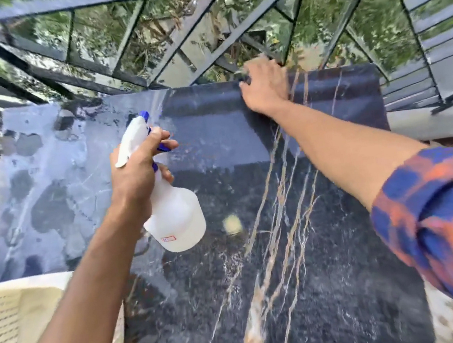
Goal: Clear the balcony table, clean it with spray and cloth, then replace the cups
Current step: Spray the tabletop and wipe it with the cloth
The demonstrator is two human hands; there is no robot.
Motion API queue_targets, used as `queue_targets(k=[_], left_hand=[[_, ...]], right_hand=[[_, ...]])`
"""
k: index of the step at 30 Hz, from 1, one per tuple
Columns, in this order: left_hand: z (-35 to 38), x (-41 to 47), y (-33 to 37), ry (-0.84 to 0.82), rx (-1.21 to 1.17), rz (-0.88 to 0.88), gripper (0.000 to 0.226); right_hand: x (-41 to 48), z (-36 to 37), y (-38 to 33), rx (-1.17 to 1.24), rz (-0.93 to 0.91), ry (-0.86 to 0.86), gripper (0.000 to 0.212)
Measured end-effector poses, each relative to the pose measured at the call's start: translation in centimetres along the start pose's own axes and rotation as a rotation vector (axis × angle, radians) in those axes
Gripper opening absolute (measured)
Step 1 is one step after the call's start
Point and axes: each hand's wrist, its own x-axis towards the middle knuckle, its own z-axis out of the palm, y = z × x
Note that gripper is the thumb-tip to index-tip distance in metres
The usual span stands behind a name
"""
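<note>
White spray bottle [173, 207] hovering above the dark marble table [333, 272], left hand [136, 177] gripping its neck, finger on blue trigger; right hand [264, 88] pressing flat at far edge, cloth not discernible; railing [174, 43] beyond

One spray bottle [174, 207], gripped in the left hand [139, 177]. One dark marble table [333, 272] under the right hand [264, 88]. One cream plastic chair [14, 320] beside the left arm.

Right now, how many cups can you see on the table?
0. The dark marble table holds no cups. Only the right hand rests at its far edge; the left hand holds the spray bottle above it. Cups may sit outside the frame.
</note>
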Motion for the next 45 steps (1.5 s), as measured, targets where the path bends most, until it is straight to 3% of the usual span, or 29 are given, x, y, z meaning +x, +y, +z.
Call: queue_targets(k=[5, 10, 16, 22, 27, 30, 34, 37, 41, 43, 45], left_hand=[[-3.4, 1.1, 1.0, 0.033, 0.019, 0.000, 0.020], [-7.5, 2.8, 2.1, 0.007, 0.031, -0.012, 0.021], [-12.5, 5.1, 3.0, -0.070, 0.027, -0.003, 0.024], [-16.2, 6.2, 3.2, -0.130, -0.005, -0.007, 0.020], [-18.2, 6.3, 3.2, -0.156, -0.050, -0.037, 0.019], [-18.9, 6.3, 3.1, -0.154, -0.051, -0.032, 0.021], [-19.3, 6.6, 2.8, -0.149, -0.062, -0.026, 0.020], [-19.1, 6.6, 3.0, -0.164, -0.071, -0.030, 0.017], [-19.0, 6.4, 3.5, -0.185, -0.086, -0.027, 0.017], [-19.0, 6.4, 3.6, -0.188, -0.074, -0.015, 0.018], [-19.0, 6.4, 3.7, -0.184, -0.079, -0.003, 0.017]], right_hand=[[-1.2, 3.0, -11.7, -0.026, -0.263, -0.088, 0.053], [0.8, 4.1, -17.9, -0.061, -0.408, -0.240, 0.061], [-4.3, 6.9, -19.4, -0.098, -0.454, -0.171, 0.068], [-14.7, 10.0, -16.3, -0.115, -0.723, -0.161, 0.064], [-6.4, 7.6, -19.1, -0.121, -0.449, -0.095, 0.070], [-1.3, 6.4, -22.7, -0.115, -0.330, -0.126, 0.063], [-3.6, 8.2, -24.8, -0.106, -0.443, -0.110, 0.070], [-10.6, 9.3, -21.1, -0.103, -0.540, -0.100, 0.066], [-8.9, 7.3, -15.1, -0.100, -0.201, 0.024, 0.061], [-5.1, 5.9, -15.1, -0.093, -0.026, 0.038, 0.058], [-2.5, 5.3, -17.9, -0.070, 0.005, 0.058, 0.053]])
